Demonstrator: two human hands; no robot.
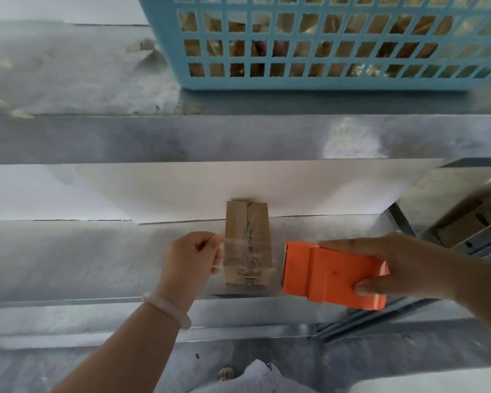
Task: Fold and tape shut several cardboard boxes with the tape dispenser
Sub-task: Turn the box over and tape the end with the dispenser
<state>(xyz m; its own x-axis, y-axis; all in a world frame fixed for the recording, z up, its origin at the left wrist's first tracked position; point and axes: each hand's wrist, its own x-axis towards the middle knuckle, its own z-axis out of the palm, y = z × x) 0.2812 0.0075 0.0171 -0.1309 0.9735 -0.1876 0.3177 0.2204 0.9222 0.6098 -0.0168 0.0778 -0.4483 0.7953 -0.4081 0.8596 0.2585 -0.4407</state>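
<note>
Cardboard box (247, 239) sits lower centre on the tabletop (97, 251), flaps folded, seam already taped. Left hand (192, 256) pinches the free end of the clear tape (224, 246); right hand (394, 268) grips the orange tape dispenser (332, 275) beside it. Crosswise strip looks unfinished, uncut.

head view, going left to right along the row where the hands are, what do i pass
left hand, pinching the end of the clear tape → cardboard box → orange tape dispenser → right hand, gripping the dispenser
</note>
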